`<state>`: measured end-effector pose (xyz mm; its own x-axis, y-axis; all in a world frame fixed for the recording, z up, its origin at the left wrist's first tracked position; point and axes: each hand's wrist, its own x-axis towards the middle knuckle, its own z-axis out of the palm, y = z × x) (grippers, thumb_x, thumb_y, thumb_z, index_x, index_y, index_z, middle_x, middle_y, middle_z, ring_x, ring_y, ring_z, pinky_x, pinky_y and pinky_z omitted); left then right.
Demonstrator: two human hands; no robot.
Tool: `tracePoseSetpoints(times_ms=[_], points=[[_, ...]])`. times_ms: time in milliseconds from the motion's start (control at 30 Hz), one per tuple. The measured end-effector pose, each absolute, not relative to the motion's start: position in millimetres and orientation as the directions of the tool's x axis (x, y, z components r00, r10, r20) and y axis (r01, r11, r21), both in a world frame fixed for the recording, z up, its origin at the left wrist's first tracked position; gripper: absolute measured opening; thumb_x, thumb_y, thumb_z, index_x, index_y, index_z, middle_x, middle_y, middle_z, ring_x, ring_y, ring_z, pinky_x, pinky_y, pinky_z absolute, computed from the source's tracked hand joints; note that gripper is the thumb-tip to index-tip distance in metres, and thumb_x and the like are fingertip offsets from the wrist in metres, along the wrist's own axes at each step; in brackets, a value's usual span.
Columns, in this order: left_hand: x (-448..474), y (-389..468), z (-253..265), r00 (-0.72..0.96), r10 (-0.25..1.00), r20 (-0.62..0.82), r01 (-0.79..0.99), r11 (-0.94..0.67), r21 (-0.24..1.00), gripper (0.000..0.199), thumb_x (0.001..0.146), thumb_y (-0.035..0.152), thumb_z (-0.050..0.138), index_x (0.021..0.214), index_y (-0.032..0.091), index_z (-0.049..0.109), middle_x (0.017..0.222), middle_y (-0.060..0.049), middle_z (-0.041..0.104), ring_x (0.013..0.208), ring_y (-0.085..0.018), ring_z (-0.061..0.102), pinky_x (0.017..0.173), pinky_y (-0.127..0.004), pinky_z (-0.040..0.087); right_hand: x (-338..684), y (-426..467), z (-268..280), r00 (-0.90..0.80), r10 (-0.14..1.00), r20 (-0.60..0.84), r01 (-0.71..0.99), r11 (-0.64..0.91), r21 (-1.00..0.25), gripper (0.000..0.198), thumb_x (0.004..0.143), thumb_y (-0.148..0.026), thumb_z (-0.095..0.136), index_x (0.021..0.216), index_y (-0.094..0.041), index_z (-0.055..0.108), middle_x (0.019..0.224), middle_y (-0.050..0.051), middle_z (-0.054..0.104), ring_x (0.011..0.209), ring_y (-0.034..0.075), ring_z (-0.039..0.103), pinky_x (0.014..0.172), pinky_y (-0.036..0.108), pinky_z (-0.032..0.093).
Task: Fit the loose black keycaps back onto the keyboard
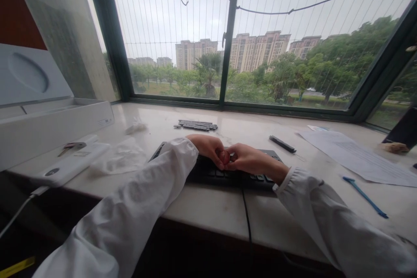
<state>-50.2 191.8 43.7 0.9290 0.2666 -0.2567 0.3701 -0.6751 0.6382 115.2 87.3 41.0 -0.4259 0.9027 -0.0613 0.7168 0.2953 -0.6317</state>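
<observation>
A black keyboard lies near the front edge of the sill, partly covered by both my hands. My left hand is closed over its middle, fingers bent and tips pressed together. Against it, my right hand is closed in a pinch with its fingertips touching the left ones. A small dark piece shows between the right fingers, too small to name; what the left fingers hold is hidden. Behind the keyboard, several dark grey keycaps lie lined up in rows.
A long black bar lies behind the keyboard's right end. To the right are printed paper and a blue tool. At left are crumpled clear plastic, a white power bank with keys on it, and a white box.
</observation>
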Motion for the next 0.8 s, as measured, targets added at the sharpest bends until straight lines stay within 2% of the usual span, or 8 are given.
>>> tracePoseSetpoints(times_ms=[400,633,800], points=[[-46,194,43,0.917,0.283,-0.281,0.399,-0.632,0.665,0.031,0.057,0.042,0.083,0.065,0.016,0.068,0.06,0.005,0.06,0.063,-0.01,0.049,0.061,-0.023,0.035,119,100,43,-0.403,0.902,-0.153,0.738,0.222,-0.637,0.024,0.063,-0.035,0.069,0.077,-0.015,0.067,0.065,-0.003,0.057,0.063,0.012,0.046,0.06,0.024,0.034],[-48,197,37,0.932,0.285,-0.224,0.36,-0.663,0.656,0.034,0.06,0.045,0.08,0.067,0.015,0.066,0.059,0.006,0.058,0.061,-0.009,0.047,0.06,-0.023,0.032,126,107,41,-0.434,0.882,-0.18,0.742,0.237,-0.627,0.027,0.066,-0.038,0.07,0.08,-0.014,0.069,0.068,-0.003,0.059,0.064,0.012,0.047,0.061,0.024,0.034],[-47,198,36,0.929,0.284,-0.237,0.369,-0.665,0.649,0.036,0.06,0.047,0.08,0.068,0.016,0.065,0.06,0.006,0.058,0.062,-0.009,0.047,0.061,-0.023,0.033,130,113,37,-0.418,0.882,-0.216,0.761,0.211,-0.614,0.033,0.064,-0.044,0.072,0.08,-0.015,0.069,0.066,-0.003,0.057,0.063,0.011,0.045,0.06,0.024,0.033]])
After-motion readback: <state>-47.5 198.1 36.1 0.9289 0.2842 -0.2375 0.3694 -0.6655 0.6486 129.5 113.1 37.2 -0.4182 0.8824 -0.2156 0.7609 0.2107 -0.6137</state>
